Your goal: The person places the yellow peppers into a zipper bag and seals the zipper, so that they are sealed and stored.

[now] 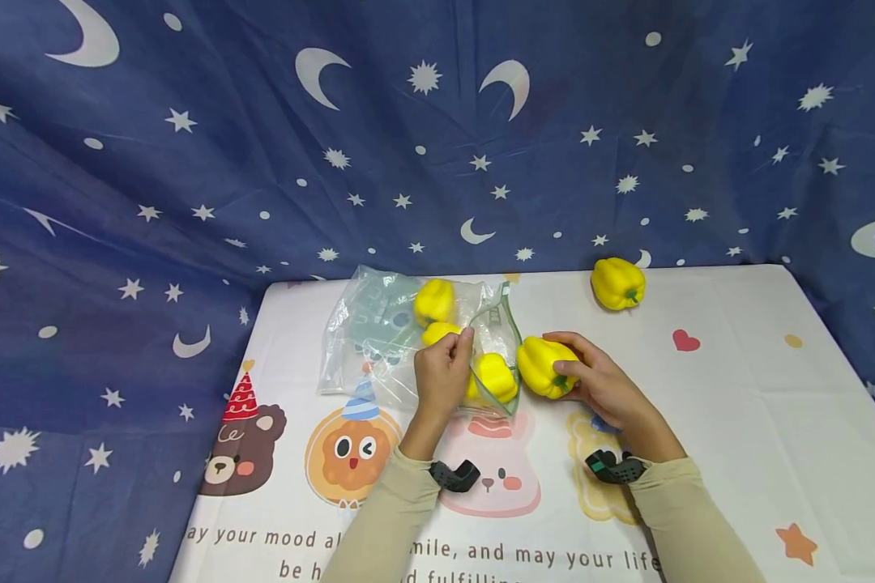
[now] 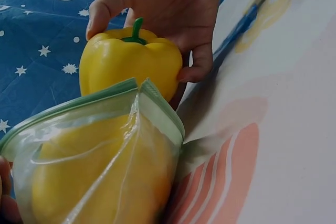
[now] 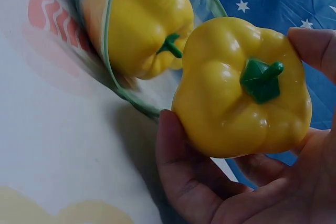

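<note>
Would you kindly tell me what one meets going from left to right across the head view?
Brown bear print → round orange cartoon print → left hand → held yellow pepper → far yellow pepper → red heart print → orange star print.

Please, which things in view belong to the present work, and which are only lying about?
In the work:
bag, gripped by left hand
bagged peppers
held pepper, in right hand
far pepper, untouched, perhaps next

Only surroundings:
tablecloth
curtain, hanging behind
</note>
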### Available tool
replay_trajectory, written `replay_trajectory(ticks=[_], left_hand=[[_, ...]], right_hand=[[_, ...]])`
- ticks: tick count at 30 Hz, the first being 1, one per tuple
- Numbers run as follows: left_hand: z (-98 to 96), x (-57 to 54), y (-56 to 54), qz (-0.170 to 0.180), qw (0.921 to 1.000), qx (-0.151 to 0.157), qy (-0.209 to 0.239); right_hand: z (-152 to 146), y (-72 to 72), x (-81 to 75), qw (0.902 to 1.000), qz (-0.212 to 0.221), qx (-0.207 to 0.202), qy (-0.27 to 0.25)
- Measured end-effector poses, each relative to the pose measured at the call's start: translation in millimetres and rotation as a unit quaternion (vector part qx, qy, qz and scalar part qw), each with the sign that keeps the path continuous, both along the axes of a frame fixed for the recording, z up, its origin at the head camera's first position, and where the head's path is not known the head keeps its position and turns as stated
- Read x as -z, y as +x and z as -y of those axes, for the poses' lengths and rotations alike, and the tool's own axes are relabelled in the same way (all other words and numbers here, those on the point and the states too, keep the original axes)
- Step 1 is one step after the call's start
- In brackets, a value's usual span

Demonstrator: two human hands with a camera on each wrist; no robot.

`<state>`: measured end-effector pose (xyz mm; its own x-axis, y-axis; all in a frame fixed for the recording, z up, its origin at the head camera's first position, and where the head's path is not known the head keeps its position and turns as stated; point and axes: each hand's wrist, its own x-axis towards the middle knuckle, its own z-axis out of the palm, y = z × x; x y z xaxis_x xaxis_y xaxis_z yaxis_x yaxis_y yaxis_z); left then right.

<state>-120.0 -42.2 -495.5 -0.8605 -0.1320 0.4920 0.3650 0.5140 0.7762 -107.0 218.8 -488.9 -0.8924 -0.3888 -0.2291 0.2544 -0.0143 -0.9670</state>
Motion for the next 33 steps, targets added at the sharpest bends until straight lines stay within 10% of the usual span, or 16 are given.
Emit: replay_trajectory(ticks=[10, 33], left_hand=[[1.1, 3.7, 0.5, -0.001, 0.9971, 0.025, 0.072], [-3.7, 5.7, 0.3, -0.007, 0.9980, 0.031, 0.055]], right_hand=[[16, -2.4, -0.5, 0.9969, 0.001, 0.012, -0.078], [47, -20.3, 2.0, 0.9857, 0.020, 0.157, 0.058]])
